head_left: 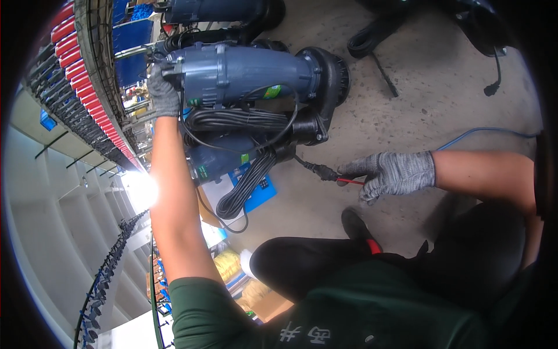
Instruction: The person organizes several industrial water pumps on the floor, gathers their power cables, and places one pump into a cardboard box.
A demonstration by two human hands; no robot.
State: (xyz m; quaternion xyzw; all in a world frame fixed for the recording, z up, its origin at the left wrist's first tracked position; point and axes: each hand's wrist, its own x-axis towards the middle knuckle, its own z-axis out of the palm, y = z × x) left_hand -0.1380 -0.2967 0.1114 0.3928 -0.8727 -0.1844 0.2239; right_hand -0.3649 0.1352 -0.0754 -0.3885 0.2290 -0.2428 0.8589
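Note:
A blue-grey electric pump (pixel 250 72) with a black curved base lies across the upper middle of the view. My left hand (pixel 164 93), in a grey knit glove, is closed on the handle at the pump's left end. A coiled black cable (pixel 244 119) hangs along its side. My right hand (pixel 390 174), gloved too, is closed on a thin red rod (pixel 350 181) at the end of a black plug (pixel 321 170). Whether the fingers also grip the plug is hidden.
Another blue pump (pixel 218 156) sits just below, with a second cable coil (pixel 250 185) hanging over a blue-and-white box (pixel 260 195). A further pump (pixel 212 10) stands above. Black cables (pixel 372 39) and a blue cord (pixel 485 130) lie on the concrete floor (pixel 407 104).

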